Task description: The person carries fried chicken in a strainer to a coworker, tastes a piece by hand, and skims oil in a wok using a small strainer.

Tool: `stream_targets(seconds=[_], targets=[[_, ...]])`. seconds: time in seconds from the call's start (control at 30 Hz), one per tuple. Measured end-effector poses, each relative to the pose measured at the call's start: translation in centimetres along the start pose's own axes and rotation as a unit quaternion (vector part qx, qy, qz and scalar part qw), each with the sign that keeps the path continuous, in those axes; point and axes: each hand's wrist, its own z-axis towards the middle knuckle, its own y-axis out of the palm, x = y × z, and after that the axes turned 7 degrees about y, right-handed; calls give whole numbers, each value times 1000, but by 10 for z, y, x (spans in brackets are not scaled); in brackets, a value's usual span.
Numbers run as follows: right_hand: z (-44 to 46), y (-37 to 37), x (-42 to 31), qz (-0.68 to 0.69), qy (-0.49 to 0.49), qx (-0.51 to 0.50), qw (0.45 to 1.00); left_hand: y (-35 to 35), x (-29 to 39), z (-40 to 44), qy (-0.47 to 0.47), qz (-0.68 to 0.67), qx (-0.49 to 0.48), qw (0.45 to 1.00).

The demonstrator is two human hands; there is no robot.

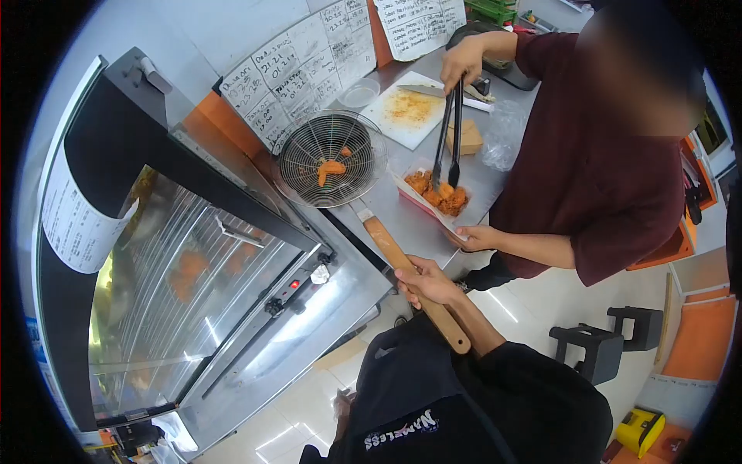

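Note:
My right hand (425, 281) is closed around the wooden handle of a wire skimmer (417, 268). Its round mesh basket, at the upper middle, carries a few small fried pieces (331, 170). Low beside my dark apron, my left hand (345, 402) shows only in part and blurred, so its fingers cannot be made out. Across the counter, a co-worker in a maroon shirt grips black tongs (452, 135) in one hand. The tong tips touch fried chicken (444, 196) in a paper box (403, 185), which the co-worker's other hand steadies.
A glass-fronted warming cabinet (209, 309) fills the left side. Behind the skimmer are a white cutting board (386, 127) with a knife (423, 91), a small brown box (466, 138) and a plastic bag (502, 139). Black stools (591, 348) stand on the floor at right.

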Motion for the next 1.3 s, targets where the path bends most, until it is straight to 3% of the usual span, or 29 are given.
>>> stream_targets(seconds=[0.13,0.23,0.33,0.43,0.63,0.83,0.93,1.13,1.3], targets=[[2,-2,5,2,-2,-1,1000,-16,-29,22,7,-44,-25,999],[0,-2,4,6,0,3,1000,-9,-11,0,76,9,-13,997],[-2,-1,2,6,0,4,1000,-8,-1,-3,36,-49,-17,998],[-5,-1,-1,9,-1,1,1000,-7,7,-14,82,73,-46,993],[-5,-4,0,9,-2,-9,1000,-5,9,-7,26,-58,-57,996],[-10,1,-7,-6,7,5,1000,2,11,-9,63,45,-33,996],[-10,0,-8,-6,11,5,1000,4,7,1,13,-4,-13,1000],[-9,-1,-6,-3,5,2,1000,-2,0,2,94,54,-37,993],[-7,-3,0,6,13,1,1000,-3,-6,12,74,1,-30,997]])
